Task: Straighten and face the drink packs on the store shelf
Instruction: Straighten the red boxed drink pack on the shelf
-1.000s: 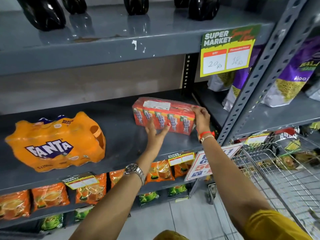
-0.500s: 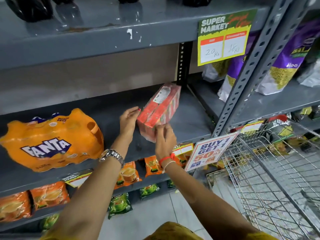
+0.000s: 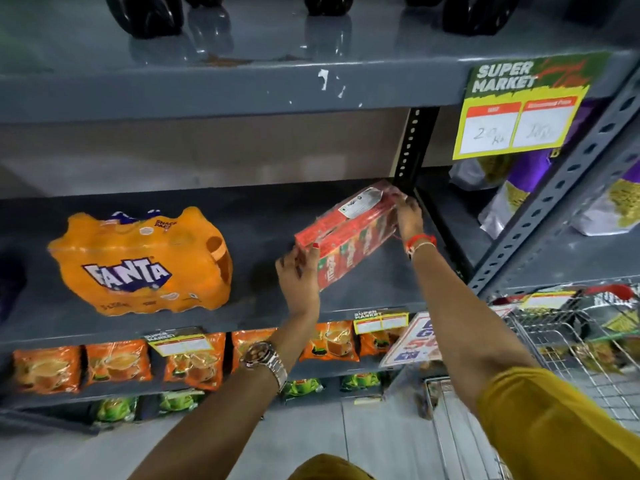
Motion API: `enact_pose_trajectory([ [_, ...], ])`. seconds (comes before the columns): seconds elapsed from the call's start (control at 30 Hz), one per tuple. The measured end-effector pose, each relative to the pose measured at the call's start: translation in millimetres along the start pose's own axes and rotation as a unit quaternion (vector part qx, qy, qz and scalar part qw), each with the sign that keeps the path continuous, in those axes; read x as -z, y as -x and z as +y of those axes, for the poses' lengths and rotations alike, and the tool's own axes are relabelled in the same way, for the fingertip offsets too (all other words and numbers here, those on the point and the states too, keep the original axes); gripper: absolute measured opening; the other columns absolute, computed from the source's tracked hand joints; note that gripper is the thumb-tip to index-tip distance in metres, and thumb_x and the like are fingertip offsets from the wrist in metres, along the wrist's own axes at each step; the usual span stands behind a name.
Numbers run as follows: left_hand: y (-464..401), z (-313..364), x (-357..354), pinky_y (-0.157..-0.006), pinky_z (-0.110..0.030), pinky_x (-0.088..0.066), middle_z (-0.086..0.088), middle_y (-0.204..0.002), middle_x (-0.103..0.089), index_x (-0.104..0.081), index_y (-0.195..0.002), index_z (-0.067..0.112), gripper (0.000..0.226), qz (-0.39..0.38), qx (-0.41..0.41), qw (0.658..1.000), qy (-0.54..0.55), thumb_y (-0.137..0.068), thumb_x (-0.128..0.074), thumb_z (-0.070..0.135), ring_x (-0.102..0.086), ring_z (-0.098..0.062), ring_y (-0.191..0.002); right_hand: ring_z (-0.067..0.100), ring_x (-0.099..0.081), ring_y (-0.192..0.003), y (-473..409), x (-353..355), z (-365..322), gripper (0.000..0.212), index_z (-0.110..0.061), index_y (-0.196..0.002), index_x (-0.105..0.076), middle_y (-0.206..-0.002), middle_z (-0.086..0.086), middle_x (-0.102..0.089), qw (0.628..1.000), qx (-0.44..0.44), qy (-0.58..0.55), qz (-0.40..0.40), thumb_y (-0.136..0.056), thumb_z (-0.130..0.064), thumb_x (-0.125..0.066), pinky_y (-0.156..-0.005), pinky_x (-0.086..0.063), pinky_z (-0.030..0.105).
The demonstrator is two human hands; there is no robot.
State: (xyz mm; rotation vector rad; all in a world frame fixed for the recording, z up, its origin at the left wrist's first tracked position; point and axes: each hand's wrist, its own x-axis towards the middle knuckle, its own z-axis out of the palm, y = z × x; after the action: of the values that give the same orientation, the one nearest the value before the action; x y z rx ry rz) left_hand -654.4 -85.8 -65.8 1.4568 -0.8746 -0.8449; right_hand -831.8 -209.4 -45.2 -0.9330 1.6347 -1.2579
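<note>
A red shrink-wrapped pack of juice cartons (image 3: 349, 237) lies at an angle on the grey middle shelf (image 3: 263, 306), its near end toward the front left and its far end toward the back right. My left hand (image 3: 299, 275) grips the near end. My right hand (image 3: 408, 216) holds the far end by the black upright. An orange Fanta multipack (image 3: 142, 265) stands on the same shelf to the left, label facing out, apart from both hands.
Dark bottles (image 3: 145, 12) stand on the shelf above. A yellow price sign (image 3: 519, 109) hangs at the upper right. Orange pouches (image 3: 117, 365) fill the shelf below. A wire trolley (image 3: 571, 341) stands at the right, with purple bags (image 3: 519, 188) on the neighbouring rack.
The red pack has turned from nearly end-on to a diagonal. My right hand moved from its near end to its far end; my left hand shifted to the near end.
</note>
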Motion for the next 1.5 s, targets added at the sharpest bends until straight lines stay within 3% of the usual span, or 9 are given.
enact_pose_trajectory([
  [0.07, -8.9, 0.0, 2.2, -0.086, 0.001, -0.034, -0.018, -0.123, -0.053, -0.060, -0.115, 0.001, 0.036, -0.011, 0.011, 1.000, -0.008, -0.090, -0.057, 0.027, -0.051, -0.010, -0.100, 0.023, -0.055, -0.099, -0.9, 3.6, -0.6, 0.041, -0.013, -0.119, -0.056, -0.113, 0.008, -0.058, 1.000, -0.011, 0.008, 0.011, -0.087, -0.038, -0.055, -0.087, -0.039, 0.029],
  [0.2, -34.0, 6.9, 5.5, -0.093, -0.036, -0.049, -0.014, -0.120, -0.062, -0.060, -0.109, 0.013, 0.034, -0.051, 0.060, 0.997, -0.020, -0.091, -0.052, 0.040, -0.064, -0.025, -0.104, 0.009, -0.055, -0.073, 10.2, 9.6, 10.4, 0.026, -0.021, -0.080, -0.051, -0.088, -0.005, -0.060, 0.995, -0.027, -0.055, 0.080, -0.077, -0.043, -0.065, -0.070, -0.040, 0.024],
  [0.27, -46.4, 11.3, 8.2, -0.087, -0.034, -0.050, -0.011, -0.109, -0.068, -0.063, -0.108, 0.010, 0.038, -0.074, 0.065, 0.994, -0.040, -0.091, -0.050, 0.042, -0.067, -0.026, -0.098, 0.005, -0.053, -0.068, 21.0, 12.2, 20.4, 0.027, -0.026, -0.072, -0.049, -0.079, -0.011, -0.057, 0.990, -0.009, -0.075, 0.117, -0.074, -0.046, -0.066, -0.063, -0.038, 0.023],
  [0.47, -51.4, 13.8, 20.2, -0.084, -0.034, -0.050, 0.007, -0.084, -0.069, -0.065, -0.078, 0.030, 0.015, -0.141, 0.070, 0.987, -0.032, -0.087, -0.057, 0.038, -0.066, -0.001, -0.072, 0.018, -0.054, -0.085, 48.6, 21.7, 34.1, 0.029, -0.015, -0.088, -0.048, -0.094, 0.005, -0.061, 0.979, 0.031, -0.097, 0.175, -0.080, -0.038, -0.063, -0.080, -0.041, 0.032],
  [0.6, -36.9, 2.0, 26.9, -0.086, -0.033, -0.052, 0.013, -0.081, -0.070, -0.068, -0.073, 0.032, 0.016, -0.151, 0.055, 0.987, -0.029, -0.085, -0.060, 0.040, -0.068, 0.001, -0.075, 0.019, -0.053, -0.089, 66.3, 28.9, 39.6, 0.025, -0.015, -0.090, -0.048, -0.097, 0.006, -0.059, 0.973, 0.027, -0.109, 0.200, -0.082, -0.034, -0.062, -0.084, -0.040, 0.031],
  [0.77, -27.4, 2.3, 28.2, -0.092, -0.037, -0.051, 0.012, -0.083, -0.069, -0.066, -0.071, 0.034, 0.018, -0.158, 0.050, 0.986, -0.028, -0.086, -0.058, 0.041, -0.066, -0.003, -0.081, 0.017, -0.052, -0.081, 84.8, 38.1, 46.1, 0.025, -0.012, -0.089, -0.050, -0.089, 0.007, -0.060, 0.968, 0.049, -0.101, 0.225, -0.082, -0.032, -0.064, -0.061, -0.038, 0.006],
  [0.93, -15.4, -1.5, 33.3, -0.090, -0.035, -0.051, 0.013, -0.082, -0.069, -0.065, -0.072, 0.036, 0.017, -0.160, 0.033, 0.986, -0.024, -0.087, -0.058, 0.041, -0.067, -0.003, -0.081, 0.018, -0.054, -0.084, 95.7, 42.7, 46.1, 0.025, -0.012, -0.088, -0.049, -0.090, 0.005, -0.059, 0.969, 0.048, -0.098, 0.221, -0.084, -0.031, -0.063, -0.073, -0.037, 0.026],
  [1.27, -5.9, -2.7, 35.4, -0.092, -0.035, -0.051, 0.008, -0.087, -0.069, -0.064, -0.077, 0.030, 0.015, -0.163, 0.032, 0.986, -0.010, -0.089, -0.056, 0.036, -0.065, -0.005, -0.084, 0.019, -0.052, -0.089, 112.1, 41.0, 50.6, 0.025, -0.013, -0.096, -0.046, -0.097, 0.006, -0.055, 0.966, 0.061, -0.077, 0.239, -0.087, -0.033, -0.058, -0.082, -0.041, 0.030],
  [1.5, -6.4, -1.6, 34.3, -0.072, -0.018, -0.046, 0.012, -0.082, -0.067, -0.060, -0.074, 0.031, 0.019, -0.164, 0.026, 0.986, -0.014, -0.091, -0.053, 0.036, -0.066, 0.007, -0.070, 0.019, -0.053, -0.091, 114.4, 40.7, 47.6, 0.026, -0.013, -0.098, -0.046, -0.100, 0.006, -0.055, 0.969, 0.057, -0.071, 0.229, -0.087, -0.033, -0.058, -0.081, -0.038, 0.026],
])
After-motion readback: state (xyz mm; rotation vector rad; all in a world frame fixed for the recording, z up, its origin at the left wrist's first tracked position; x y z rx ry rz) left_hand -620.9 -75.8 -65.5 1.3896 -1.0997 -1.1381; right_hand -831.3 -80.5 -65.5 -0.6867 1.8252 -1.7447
